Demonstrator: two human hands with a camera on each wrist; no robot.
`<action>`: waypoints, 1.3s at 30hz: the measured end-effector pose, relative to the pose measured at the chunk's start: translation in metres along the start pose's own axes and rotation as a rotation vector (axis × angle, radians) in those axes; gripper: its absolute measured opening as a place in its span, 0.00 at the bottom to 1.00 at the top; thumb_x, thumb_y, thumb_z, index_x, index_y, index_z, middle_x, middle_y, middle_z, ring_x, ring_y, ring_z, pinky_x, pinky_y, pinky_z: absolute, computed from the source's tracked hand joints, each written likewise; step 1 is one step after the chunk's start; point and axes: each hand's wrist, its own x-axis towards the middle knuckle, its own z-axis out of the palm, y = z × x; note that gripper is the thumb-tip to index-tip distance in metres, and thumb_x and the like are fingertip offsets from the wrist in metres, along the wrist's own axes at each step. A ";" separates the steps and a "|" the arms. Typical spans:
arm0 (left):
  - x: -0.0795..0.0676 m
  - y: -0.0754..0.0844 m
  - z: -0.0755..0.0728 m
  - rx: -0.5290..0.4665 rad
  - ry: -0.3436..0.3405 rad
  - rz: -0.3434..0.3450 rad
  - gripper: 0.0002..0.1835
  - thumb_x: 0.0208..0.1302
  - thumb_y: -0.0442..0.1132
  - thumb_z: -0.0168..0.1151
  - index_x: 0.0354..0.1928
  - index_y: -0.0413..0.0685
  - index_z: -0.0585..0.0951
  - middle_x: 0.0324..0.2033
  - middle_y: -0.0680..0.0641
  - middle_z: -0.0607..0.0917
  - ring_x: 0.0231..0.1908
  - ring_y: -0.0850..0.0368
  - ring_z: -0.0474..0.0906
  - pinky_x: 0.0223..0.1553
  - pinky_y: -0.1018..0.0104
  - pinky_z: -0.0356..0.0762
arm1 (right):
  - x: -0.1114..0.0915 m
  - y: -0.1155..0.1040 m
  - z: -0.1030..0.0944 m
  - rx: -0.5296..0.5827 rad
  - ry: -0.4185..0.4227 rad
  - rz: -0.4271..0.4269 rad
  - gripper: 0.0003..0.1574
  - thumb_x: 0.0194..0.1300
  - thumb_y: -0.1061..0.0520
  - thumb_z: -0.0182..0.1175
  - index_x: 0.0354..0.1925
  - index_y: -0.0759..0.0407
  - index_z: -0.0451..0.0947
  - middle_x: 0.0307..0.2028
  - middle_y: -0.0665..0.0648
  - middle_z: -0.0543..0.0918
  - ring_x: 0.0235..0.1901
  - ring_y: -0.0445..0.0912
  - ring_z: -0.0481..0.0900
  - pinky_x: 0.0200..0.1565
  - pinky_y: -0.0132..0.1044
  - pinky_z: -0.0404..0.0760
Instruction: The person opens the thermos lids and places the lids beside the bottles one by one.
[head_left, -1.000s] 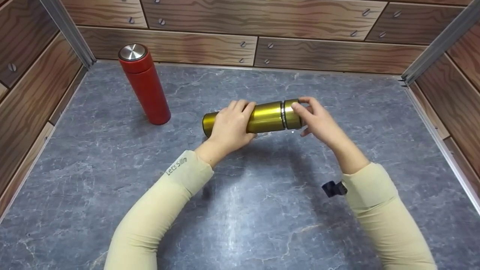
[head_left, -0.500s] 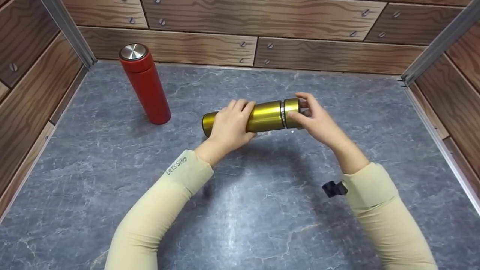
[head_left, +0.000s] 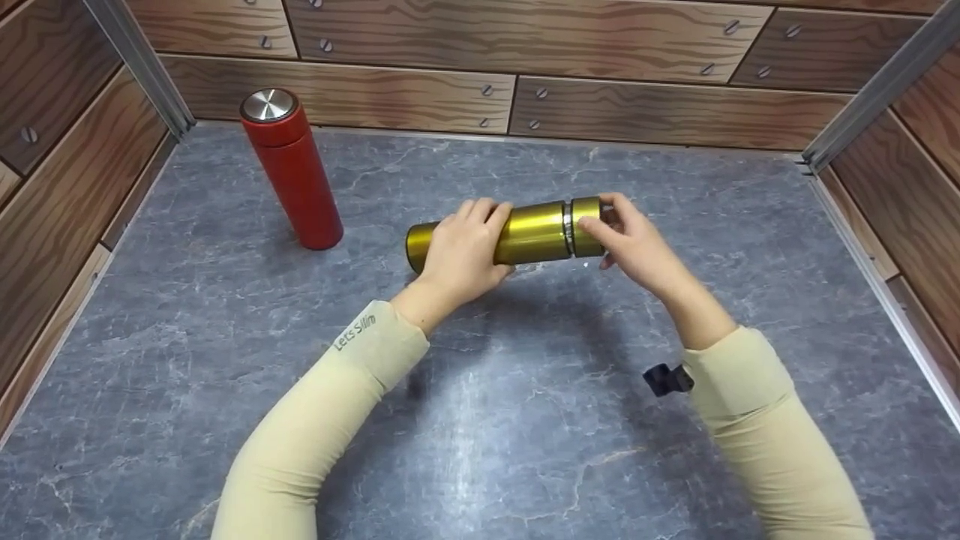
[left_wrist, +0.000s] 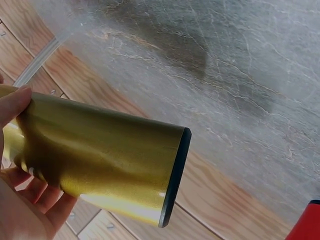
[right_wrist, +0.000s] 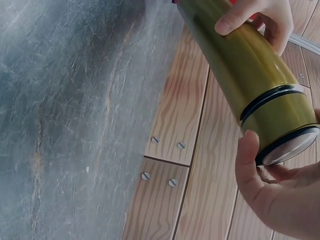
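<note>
A gold thermos flask is held on its side above the table, its lid end to the right. My left hand grips the body near the base, thumb on the near side and fingers over the far side. At the other end, my right hand holds the gold lid between thumb and fingertips. A silver and black band shows between lid and body. In the right wrist view the lid's silver end faces outward, the thumb on its side. The black base points right in the left wrist view.
A red thermos flask with a silver-topped lid stands upright at the back left. The grey marbled table is bounded by wood-patterned walls at the back and sides. A black clip sticks out from the right sleeve.
My right fingers shift around the lid: they lift and spread half a second ago, then come back down on it. My left hand and the gold flask stay nearly still.
</note>
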 end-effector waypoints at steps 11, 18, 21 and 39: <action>0.001 0.000 0.002 0.004 -0.010 -0.009 0.41 0.44 0.50 0.72 0.62 0.45 0.69 0.54 0.46 0.76 0.54 0.50 0.72 0.51 0.57 0.76 | 0.002 0.000 0.000 0.035 -0.030 0.030 0.43 0.69 0.43 0.46 0.72 0.60 0.44 0.61 0.70 0.65 0.45 0.53 0.73 0.34 0.32 0.80; 0.001 0.000 0.003 -0.001 0.015 0.010 0.40 0.44 0.50 0.73 0.61 0.45 0.70 0.52 0.45 0.77 0.52 0.49 0.73 0.51 0.57 0.76 | 0.003 0.000 -0.001 0.013 -0.021 0.049 0.38 0.66 0.42 0.52 0.64 0.66 0.59 0.52 0.67 0.71 0.35 0.46 0.73 0.27 0.31 0.81; 0.001 0.000 0.004 -0.001 0.022 0.014 0.40 0.44 0.49 0.73 0.61 0.45 0.71 0.52 0.46 0.77 0.52 0.49 0.73 0.51 0.57 0.76 | 0.004 0.001 -0.001 0.004 -0.011 0.036 0.36 0.65 0.44 0.54 0.63 0.64 0.61 0.51 0.66 0.71 0.36 0.46 0.73 0.26 0.29 0.79; 0.001 -0.003 0.004 -0.009 0.028 -0.002 0.40 0.44 0.49 0.73 0.62 0.46 0.71 0.52 0.46 0.77 0.52 0.50 0.73 0.49 0.57 0.77 | 0.002 0.002 -0.006 0.024 0.020 -0.003 0.35 0.62 0.49 0.59 0.63 0.61 0.61 0.53 0.65 0.71 0.37 0.45 0.74 0.30 0.30 0.79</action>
